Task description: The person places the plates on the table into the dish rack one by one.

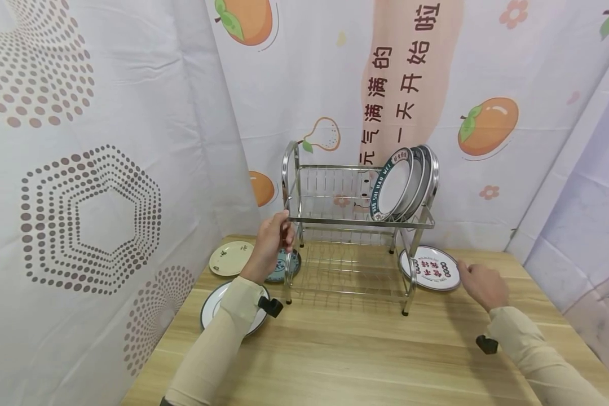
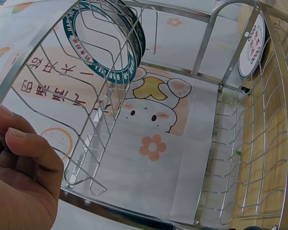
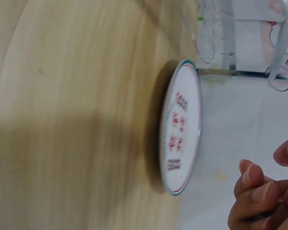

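A two-tier metal dish rack [image 1: 360, 221] stands on the table. My left hand [image 1: 276, 234] is at its upper front left corner, fingers loosely curled; in the left wrist view the fingertips [image 2: 4, 111] lie close to a rack bar, and contact is unclear. My right hand [image 1: 487, 285] hovers beside a white plate with red lettering [image 1: 431, 269], right of the rack. In the right wrist view, a gap separates its bent fingers [image 3: 259, 191] from that plate. Green-rimmed plates [image 1: 393, 186] lean upright at the right end of the upper tier.
Left of the rack lie a cream plate [image 1: 230, 258], a blue patterned plate [image 1: 291, 265] partly behind my left hand, and a white dark-rimmed plate [image 1: 214, 304] partly under my forearm. Printed curtains [image 1: 304, 67] hang behind and at both sides of the wooden table [image 1: 335, 349].
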Demonstrator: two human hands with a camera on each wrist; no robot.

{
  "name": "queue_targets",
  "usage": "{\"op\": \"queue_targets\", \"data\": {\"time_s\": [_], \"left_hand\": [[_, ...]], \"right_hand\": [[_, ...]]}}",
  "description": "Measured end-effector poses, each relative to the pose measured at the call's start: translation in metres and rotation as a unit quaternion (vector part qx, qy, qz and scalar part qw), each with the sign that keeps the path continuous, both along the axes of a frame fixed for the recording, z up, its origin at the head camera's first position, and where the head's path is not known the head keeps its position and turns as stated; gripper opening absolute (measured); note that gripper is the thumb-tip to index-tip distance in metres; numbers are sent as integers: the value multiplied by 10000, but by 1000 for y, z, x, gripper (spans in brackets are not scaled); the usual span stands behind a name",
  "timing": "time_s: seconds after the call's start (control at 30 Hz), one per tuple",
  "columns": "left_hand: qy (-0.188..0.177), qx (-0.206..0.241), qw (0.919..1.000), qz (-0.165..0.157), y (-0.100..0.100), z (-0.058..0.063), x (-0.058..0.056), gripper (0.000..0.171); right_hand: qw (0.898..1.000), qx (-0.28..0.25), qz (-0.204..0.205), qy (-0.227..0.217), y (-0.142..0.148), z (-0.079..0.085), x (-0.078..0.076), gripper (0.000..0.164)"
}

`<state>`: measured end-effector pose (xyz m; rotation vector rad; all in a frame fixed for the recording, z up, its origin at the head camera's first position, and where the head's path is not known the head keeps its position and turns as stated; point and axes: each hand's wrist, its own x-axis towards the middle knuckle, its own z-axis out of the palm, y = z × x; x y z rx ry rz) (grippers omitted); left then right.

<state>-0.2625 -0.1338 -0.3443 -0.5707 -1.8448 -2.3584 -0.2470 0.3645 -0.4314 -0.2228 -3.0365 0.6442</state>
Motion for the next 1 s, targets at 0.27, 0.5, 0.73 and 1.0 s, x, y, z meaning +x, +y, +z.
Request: {"op": "queue_targets", "data": {"time_s": [0.27, 0.5, 0.73, 1.0], "left_hand": [[-88, 12, 10000, -9, -1, -1, 1, 42], [-98, -48, 9999, 4, -1, -1, 1, 42], [-70, -55, 10000, 37, 0, -1, 2, 42], [-43, -91, 9999, 29, 0, 0, 0, 43]], "right_hand": [[9991, -82, 143, -382, 11, -21, -9, 80], [9987, -143, 248, -416, 13, -35, -14, 77], [9979, -368, 300, -441, 10, -44, -12, 66], [9950, -804, 161, -564, 9, -54, -16, 61]]}}
